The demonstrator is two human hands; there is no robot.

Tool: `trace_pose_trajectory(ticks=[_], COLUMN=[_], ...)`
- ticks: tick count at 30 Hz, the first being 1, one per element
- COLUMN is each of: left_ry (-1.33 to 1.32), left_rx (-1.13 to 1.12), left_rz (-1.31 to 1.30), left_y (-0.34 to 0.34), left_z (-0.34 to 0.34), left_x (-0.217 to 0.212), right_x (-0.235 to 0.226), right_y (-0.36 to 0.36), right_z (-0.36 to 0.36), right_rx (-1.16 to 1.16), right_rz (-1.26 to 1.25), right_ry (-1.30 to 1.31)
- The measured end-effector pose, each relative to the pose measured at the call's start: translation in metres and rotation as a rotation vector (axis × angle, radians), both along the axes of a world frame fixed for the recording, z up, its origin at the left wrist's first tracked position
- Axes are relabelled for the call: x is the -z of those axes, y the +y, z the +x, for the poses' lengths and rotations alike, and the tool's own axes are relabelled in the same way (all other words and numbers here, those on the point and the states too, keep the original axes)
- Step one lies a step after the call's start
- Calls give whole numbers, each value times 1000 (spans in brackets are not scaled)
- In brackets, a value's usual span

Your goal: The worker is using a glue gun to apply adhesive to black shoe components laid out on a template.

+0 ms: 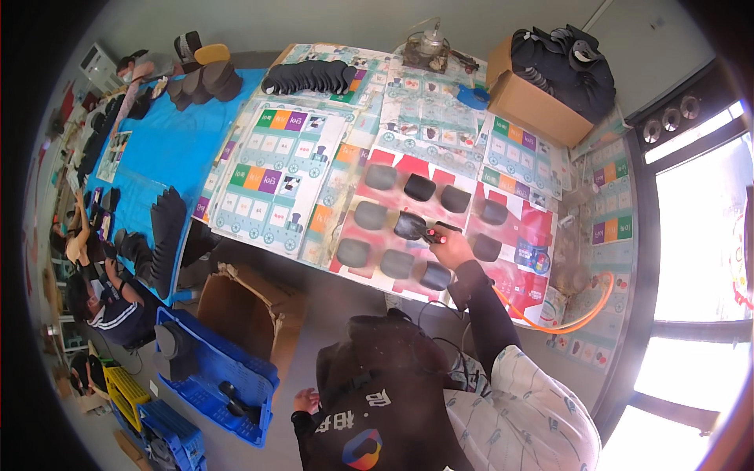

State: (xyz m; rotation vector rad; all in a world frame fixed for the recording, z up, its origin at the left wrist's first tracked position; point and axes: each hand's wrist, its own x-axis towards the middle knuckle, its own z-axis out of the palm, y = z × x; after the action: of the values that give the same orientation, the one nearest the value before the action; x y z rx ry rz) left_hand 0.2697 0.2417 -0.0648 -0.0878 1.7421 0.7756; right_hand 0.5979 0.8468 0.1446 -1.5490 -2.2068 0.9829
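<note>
The person's right hand (451, 245) reaches out over the worktable (550, 235), its fingers closed around a small spray gun (434, 233) with a red part near the grip, held just above the rows of dark shoe insoles (408, 224) laid out on the printed paper sheets (275, 177) that cover the table. The insole nearest the nozzle looks glossy black, while those around it are duller grey and lie spaced apart in three rough rows. An orange hose (581, 318) curves along the table's right edge near the person's forearm. The left hand (305, 401) hangs low beside the person's body, close to a blue plastic crate (212, 369) on the floor; its fingers look loosely curled and hold nothing that can be made out. An open brown cardboard box (251, 302) stands between the crate and the table. At the far side of the table a row of black insoles (310, 76) lies overlapped, a glass jar (426, 49) stands on a tray, and a cardboard box filled with black pieces (550, 74) sits at the corner. To the left, other people (110, 306) sit beside a blue-covered table (173, 141) stacked with more dark insoles.
</note>
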Motion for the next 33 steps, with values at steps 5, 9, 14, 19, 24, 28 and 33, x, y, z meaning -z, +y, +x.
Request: trace_pose_trajectory(ticks=[5,9,14,19,24,28,33], left_ry=[257,412,466,372,395,536,548], left_rx=[284,561,708,579,576,670,718], left_rz=[147,262,201,134,263,389,252], left_y=[-7,-9,12,22,18,23,14], left_z=[5,16,24,25,26,28,26], left_x=[-7,-18,-43,-52,-46,-51,-40], right_x=[16,2,9,9,1,6,3], right_y=[-1,-5,-7,-7,-10,-3,-2], right_z=[4,-2,2,12,9,22,19], right_rx=[-8,14,-22,37,50,-3,75], right_rz=[-77,-66,-61,-44,-51,-68,-67], right_ry=[-53,-36,-103,-59,-150,-171,-230])
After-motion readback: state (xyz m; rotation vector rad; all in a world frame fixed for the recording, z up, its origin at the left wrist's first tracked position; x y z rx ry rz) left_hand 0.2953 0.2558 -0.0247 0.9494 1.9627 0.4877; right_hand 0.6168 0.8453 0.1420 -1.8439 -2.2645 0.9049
